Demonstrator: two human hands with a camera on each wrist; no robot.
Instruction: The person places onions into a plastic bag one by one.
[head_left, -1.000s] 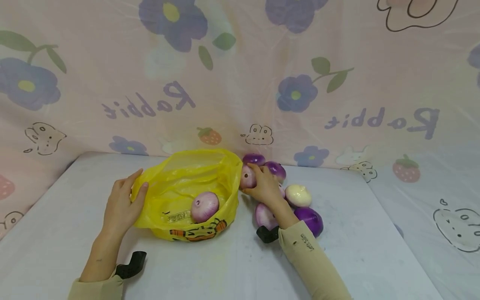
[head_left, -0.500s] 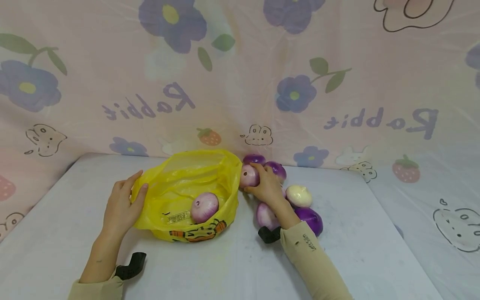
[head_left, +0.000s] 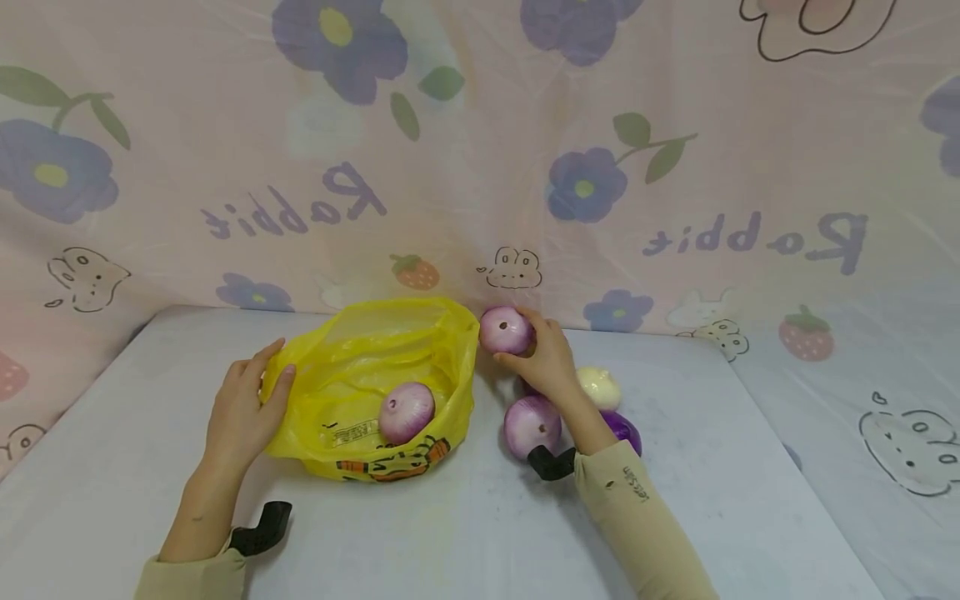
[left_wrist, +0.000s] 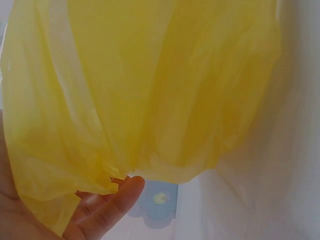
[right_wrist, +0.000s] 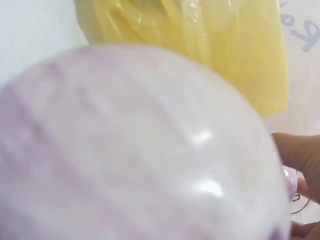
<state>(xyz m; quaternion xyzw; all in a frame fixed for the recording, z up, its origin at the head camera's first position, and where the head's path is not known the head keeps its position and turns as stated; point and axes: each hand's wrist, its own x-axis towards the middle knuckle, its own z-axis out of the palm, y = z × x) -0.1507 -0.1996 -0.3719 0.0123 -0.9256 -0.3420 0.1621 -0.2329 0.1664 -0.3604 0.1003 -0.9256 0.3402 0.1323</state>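
A yellow plastic bag lies on its side with its mouth toward me. My left hand holds the left edge of that mouth; in the left wrist view, the thumb and fingers close on the crumpled plastic. One pale purple onion sits inside the bag. Just off the bag's right rim, my right hand grips another pale purple onion between thumb and fingers, raised toward the back. A third pale onion is below that wrist and fills much of the right wrist view.
Right of the right forearm sit a whitish peeled onion and a deep purple onion. More onions behind the right hand are hidden. A patterned cloth hangs behind the white table. Black wrist mounts project beside both forearms.
My right hand has lifted its onion up and slightly rightward, away from the pile. The pale onion under the wrist has shifted and turned. The left hand and bag hold still.
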